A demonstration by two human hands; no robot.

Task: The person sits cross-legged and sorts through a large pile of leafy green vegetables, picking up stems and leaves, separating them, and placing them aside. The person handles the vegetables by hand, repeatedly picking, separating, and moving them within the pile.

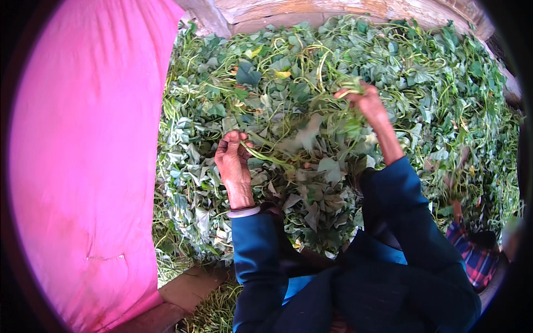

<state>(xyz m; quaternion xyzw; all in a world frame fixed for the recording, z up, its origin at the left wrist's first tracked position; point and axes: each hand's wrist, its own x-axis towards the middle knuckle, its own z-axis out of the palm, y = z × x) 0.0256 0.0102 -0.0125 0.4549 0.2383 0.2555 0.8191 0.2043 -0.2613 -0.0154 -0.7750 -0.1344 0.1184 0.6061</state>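
Between the thumb and fingers of my left hand (234,160) are the ends of a few green leafy stems (266,158), which slant down to the right over the heap. My right hand (366,100), a little blurred, grips a small bunch of green stems (352,86) farther out and to the right. Blurred leaves hang in the space between both hands. Beneath them spreads a thick heap of cut leafy vines (291,87), with heart-shaped green leaves, pale undersides and a few yellow leaves. The leaves look like sweet potato leaves.
A pink cloth (91,145) hangs or lies along the left side. Weathered wooden beams (316,9) border the heap at the far side. Bare stems (212,310) lie near a brown board (193,287) at lower left. Another person's plaid sleeve (474,258) shows at lower right.
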